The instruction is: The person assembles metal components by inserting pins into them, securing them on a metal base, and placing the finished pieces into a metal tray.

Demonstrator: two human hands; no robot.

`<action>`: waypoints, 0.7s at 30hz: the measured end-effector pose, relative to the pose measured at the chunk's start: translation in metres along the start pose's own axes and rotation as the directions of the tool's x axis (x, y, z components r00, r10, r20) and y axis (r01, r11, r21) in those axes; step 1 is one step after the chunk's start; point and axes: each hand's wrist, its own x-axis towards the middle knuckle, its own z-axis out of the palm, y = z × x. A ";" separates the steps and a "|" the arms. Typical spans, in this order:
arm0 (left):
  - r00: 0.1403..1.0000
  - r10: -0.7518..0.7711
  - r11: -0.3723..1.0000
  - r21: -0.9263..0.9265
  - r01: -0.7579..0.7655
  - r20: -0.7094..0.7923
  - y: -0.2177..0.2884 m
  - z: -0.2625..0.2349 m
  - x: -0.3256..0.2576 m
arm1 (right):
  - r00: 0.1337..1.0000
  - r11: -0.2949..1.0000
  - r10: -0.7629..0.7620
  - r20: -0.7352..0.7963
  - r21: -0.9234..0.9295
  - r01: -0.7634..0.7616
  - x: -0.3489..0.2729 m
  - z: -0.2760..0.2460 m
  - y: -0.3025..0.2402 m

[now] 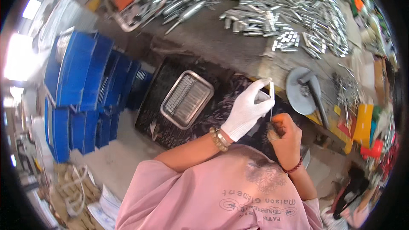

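My left hand point(249, 110), in a white glove, pinches a small silver metal piece point(272, 90) upright between thumb and fingertips, near the table edge. Just below it, my bare right hand point(286, 136) is closed, its fingers curled around the lower end of a thin metal rod point(271, 114). This rod runs up toward the silver piece; whether the two are joined I cannot tell. Left of my gloved hand, a metal tray point(200, 110) holds small silver pieces lined up in rows along its left part.
A large heap of silver metal pieces point(298, 8) covers the far right of the table point(208, 32). Longer metal tools point(187, 15) lie at the far left. A grey round dish point(298, 98) with a dark-handled tool stands right of my hands. Blue bins point(81, 72) are stacked at left.
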 end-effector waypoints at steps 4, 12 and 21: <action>0.972 0.125 0.990 0.091 -0.108 -0.200 0.000 -0.036 -0.017 | 0.969 0.984 -0.172 0.176 0.082 0.160 0.013 0.005 -0.020; 0.648 0.111 0.879 0.379 0.289 -0.753 -0.107 -0.263 -0.089 | 0.997 0.969 -0.059 -0.055 0.238 0.070 0.021 -0.020 0.010; 0.475 0.065 0.687 0.384 0.617 -0.878 -0.179 -0.335 -0.104 | 0.997 0.951 -0.037 -0.062 0.304 0.054 0.015 -0.021 0.011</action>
